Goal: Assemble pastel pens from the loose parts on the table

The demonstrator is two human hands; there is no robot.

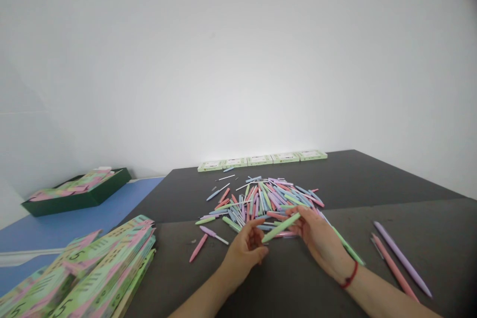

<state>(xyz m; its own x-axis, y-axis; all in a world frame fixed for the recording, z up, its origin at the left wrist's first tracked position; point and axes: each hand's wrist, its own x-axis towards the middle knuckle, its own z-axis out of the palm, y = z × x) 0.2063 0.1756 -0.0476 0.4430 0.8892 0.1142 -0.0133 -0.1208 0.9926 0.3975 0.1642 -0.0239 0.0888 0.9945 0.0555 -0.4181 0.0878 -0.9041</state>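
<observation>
Right hand point(316, 238) closed on a light green pen point(281, 228), which is pinched near its upper end by the fingertips and held slanting down toward the left hand point(244, 249). The left hand is partly open, thumb and fingers parted around the pen's lower end; whether it is touched cannot be told. Just beyond both hands, pastel pens and pen parts point(257, 202) are heaped loosely on the dark table point(372, 179). Off to the right, a purple pen point(403, 259) and a coral pen point(395, 269) are laid side by side. Flat boxes point(260, 160) are lined up by the wall, and printed packets point(102, 271) are piled at left.
</observation>
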